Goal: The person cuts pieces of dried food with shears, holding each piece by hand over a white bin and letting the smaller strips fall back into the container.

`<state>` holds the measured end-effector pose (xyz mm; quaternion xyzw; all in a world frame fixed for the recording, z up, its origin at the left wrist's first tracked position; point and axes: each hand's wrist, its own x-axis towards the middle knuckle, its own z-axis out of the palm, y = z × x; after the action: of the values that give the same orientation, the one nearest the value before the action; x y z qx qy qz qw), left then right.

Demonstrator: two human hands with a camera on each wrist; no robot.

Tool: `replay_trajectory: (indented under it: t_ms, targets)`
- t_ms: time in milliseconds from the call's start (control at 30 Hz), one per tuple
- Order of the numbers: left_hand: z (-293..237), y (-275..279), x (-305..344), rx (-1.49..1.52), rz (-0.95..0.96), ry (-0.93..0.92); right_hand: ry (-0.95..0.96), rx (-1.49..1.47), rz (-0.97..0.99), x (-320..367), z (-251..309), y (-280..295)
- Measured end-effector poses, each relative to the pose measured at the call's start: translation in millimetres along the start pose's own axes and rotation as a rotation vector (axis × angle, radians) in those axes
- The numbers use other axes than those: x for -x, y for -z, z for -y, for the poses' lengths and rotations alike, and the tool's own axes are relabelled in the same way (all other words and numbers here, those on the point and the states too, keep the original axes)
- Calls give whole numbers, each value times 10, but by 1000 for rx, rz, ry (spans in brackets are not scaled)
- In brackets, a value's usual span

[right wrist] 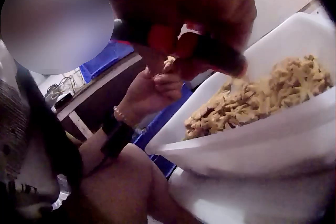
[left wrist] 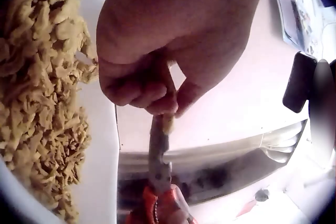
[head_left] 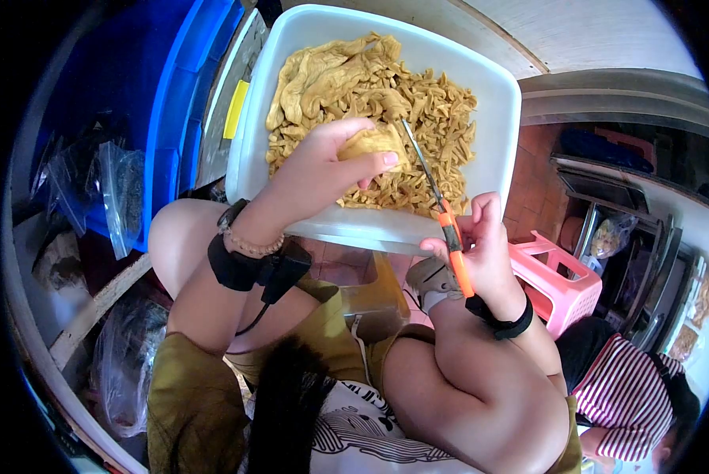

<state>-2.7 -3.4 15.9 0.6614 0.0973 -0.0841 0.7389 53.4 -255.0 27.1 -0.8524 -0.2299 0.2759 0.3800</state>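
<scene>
My left hand [head_left: 311,170] grips a soft yellow-brown food piece [head_left: 373,142], wrinkled like pickled vegetable, above the white plastic tub [head_left: 503,87]. In my right hand [head_left: 489,249] is a pair of scissors [head_left: 452,237] with orange-and-black handles, its blades pointing up at the piece. The left wrist view shows the scissors' metal blade [left wrist: 159,161] right at the fingertips of the left hand [left wrist: 173,40]. Below the hands, the tub holds many small cut strips [head_left: 449,103]. Larger uncut pieces [head_left: 315,75] lie heaped at its far left.
Blue plastic crates [head_left: 184,103] stand left of the tub. A pink stool [head_left: 564,288] is to the right, near another person in a striped shirt [head_left: 623,395]. The wearer's bent knees flank the near side of the tub. Plastic bags [head_left: 129,363] lie at the lower left.
</scene>
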Motion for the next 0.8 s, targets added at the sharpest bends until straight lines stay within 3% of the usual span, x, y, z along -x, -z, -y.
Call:
replay_trajectory:
  t_ms: [67,133,267,600,800]
  targets:
    - [-33,-24,18,139,-102,24,-6,-17,-19,12,-13,30]
    - [-3,-23,-5,233,-101,25,177,40,-16,12,-31,60]
    - [38,-15,-18,383,-49,60,205,172,11,3,38,92]
    - [81,-38,-12,418,22,93,136,352,82,-28,175,129]
    - [12,-38,-8,199,128,29,129,382,113,-33,244,134]
